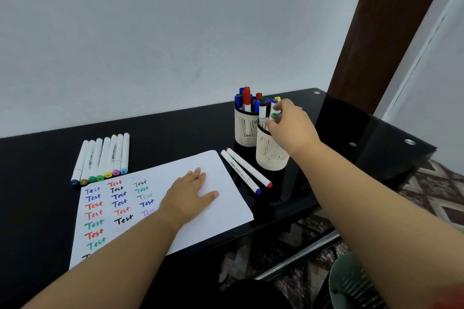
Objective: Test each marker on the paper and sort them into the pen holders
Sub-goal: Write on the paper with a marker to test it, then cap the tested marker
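A white paper (226, 173) lies on the black table, its left side covered with coloured "Test" words. My left hand (190, 193) rests flat on the paper with fingers spread. My right hand (288, 123) is over the nearer cream pen holder (271, 155), its fingers pinching a white marker (273, 109) that stands among the others in that holder. Behind it the farther cream holder (244, 130) is full of blue and red markers. A row of several white markers (103, 158) lies left of the paper's top. Two markers (246, 170) lie between paper and holders.
The table's glossy black top (351, 133) ends at a right edge with metal studs. A brown door frame (381, 20) rises behind it. Patterned floor (439, 195) and a green stool (351, 283) show at the lower right.
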`<state>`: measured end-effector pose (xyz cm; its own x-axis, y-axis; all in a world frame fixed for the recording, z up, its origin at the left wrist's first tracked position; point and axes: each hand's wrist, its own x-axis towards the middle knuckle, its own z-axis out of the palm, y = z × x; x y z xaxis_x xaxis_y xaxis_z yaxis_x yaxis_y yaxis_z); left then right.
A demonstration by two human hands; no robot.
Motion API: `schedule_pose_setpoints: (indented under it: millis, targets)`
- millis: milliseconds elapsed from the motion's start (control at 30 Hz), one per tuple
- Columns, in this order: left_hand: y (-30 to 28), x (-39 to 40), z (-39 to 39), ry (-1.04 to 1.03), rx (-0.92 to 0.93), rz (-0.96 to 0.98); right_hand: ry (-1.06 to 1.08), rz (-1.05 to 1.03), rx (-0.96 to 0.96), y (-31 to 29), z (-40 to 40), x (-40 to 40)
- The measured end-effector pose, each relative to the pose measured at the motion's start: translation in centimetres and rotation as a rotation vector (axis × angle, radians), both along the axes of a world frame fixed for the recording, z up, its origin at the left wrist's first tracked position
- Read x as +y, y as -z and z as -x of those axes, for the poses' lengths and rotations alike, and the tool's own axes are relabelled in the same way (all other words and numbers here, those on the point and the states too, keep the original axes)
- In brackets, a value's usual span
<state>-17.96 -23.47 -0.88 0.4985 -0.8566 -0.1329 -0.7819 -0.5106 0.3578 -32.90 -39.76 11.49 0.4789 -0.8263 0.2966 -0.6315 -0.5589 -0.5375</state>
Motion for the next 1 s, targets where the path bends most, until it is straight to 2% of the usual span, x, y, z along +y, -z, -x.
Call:
schedule_pose_setpoints:
  millis: [300,600,1000]
  targets:
    - [-0.8,2.3,-0.6,0.004,0.038,-0.049,-0.108,0.290,0.224,-1.8,-0.4,2.2]
    - [-0.8,6.9,-3.6,-0.075,0.019,-0.078,-0.365,0.319,0.389,-0.4,-5.5,5.7]
    - [-0.3,12.5,-8.2,-0.212,0.000,-0.036,-0.674,0.254,0.496,5.2,-16.7,8.8]
